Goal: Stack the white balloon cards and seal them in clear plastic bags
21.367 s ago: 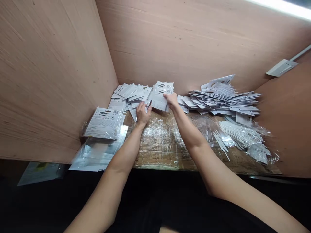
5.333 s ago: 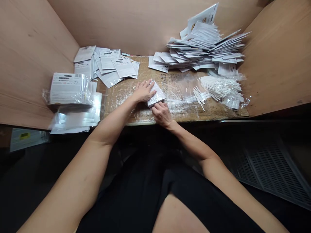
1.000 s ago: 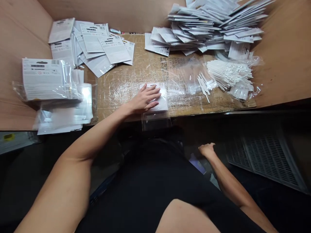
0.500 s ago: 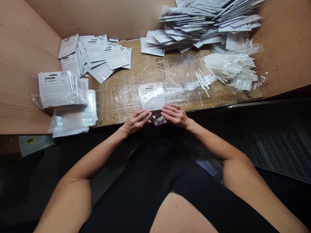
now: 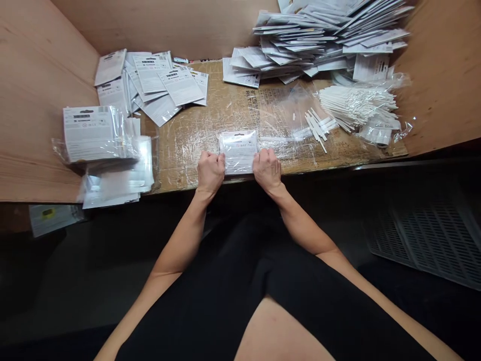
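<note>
The left hand (image 5: 211, 171) grasps the left edge of a film-wrapped card pack (image 5: 238, 152), lying by the near edge of the cardboard sheet (image 5: 184, 143); the right hand (image 5: 267, 169) grasps its right edge. The 2 hands have shifted there from its near side; the film seems held taut.

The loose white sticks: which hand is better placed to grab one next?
Probably the right hand: it is at the right edge of the packet, nearer the loose white sticks. The left hand is at the left edge, farther away.
</note>
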The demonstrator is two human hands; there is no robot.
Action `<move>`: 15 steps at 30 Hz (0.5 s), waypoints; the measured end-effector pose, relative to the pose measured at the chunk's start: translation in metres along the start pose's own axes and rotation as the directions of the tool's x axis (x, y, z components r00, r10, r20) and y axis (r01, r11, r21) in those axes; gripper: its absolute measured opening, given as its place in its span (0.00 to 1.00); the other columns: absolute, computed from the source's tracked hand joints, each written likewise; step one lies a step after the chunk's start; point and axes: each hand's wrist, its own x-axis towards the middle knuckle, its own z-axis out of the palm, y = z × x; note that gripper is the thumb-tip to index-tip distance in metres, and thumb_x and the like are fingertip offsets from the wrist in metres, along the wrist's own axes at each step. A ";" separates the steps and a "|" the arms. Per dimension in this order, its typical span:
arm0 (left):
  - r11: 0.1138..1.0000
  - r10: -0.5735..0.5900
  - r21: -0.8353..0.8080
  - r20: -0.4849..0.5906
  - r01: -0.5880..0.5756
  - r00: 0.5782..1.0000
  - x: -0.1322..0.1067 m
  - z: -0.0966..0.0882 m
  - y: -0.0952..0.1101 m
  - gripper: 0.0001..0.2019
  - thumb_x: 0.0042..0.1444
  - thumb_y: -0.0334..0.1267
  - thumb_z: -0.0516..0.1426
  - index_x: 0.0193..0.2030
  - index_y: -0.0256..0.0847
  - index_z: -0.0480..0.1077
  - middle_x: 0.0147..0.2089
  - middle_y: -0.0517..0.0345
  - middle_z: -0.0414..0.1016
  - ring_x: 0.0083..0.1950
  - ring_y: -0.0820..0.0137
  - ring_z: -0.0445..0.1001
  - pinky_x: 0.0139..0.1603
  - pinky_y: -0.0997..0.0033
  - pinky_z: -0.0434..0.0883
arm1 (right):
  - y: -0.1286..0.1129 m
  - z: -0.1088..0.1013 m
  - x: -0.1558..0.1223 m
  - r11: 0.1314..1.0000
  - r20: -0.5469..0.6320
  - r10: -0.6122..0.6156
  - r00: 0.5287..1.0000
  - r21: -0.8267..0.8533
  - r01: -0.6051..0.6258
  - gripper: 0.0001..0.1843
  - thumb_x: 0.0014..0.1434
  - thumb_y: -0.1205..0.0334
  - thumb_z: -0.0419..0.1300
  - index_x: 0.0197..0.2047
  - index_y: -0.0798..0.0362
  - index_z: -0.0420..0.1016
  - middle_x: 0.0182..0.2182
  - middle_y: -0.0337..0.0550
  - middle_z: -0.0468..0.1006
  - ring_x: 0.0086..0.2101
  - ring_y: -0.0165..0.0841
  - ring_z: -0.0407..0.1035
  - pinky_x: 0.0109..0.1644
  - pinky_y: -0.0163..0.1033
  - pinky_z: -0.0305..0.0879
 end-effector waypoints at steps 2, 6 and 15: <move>0.998 -0.065 0.001 0.057 0.065 0.996 0.002 -0.002 0.002 0.22 0.74 0.48 0.53 0.27 0.46 0.68 0.35 0.46 0.77 0.43 0.55 0.80 0.54 0.52 0.77 | -0.002 -0.006 0.005 0.999 0.050 0.034 0.998 -0.009 -0.034 0.19 0.80 0.61 0.45 0.61 0.60 0.72 0.52 0.64 0.81 0.45 0.48 0.79 0.48 0.44 0.67; 0.879 -0.282 -0.347 0.174 0.327 0.943 -0.007 -0.011 0.008 0.09 0.69 0.46 0.62 0.42 0.44 0.75 0.29 0.57 0.77 0.33 0.63 0.78 0.39 0.63 0.75 | 0.003 -0.017 0.011 0.977 0.164 0.128 0.978 0.148 -0.153 0.27 0.80 0.49 0.52 0.70 0.61 0.66 0.49 0.66 0.85 0.50 0.56 0.81 0.54 0.51 0.72; -0.186 -0.173 -0.870 0.486 0.457 0.856 -0.036 -0.051 -0.006 0.32 0.45 0.57 0.80 0.40 0.40 0.70 0.27 0.69 0.66 0.19 0.84 0.52 0.17 0.79 0.49 | -0.033 -0.001 0.012 0.243 0.580 -0.183 0.793 0.809 -0.535 0.35 0.60 0.25 0.68 0.48 0.50 0.83 0.35 0.51 0.88 0.42 0.53 0.85 0.46 0.56 0.85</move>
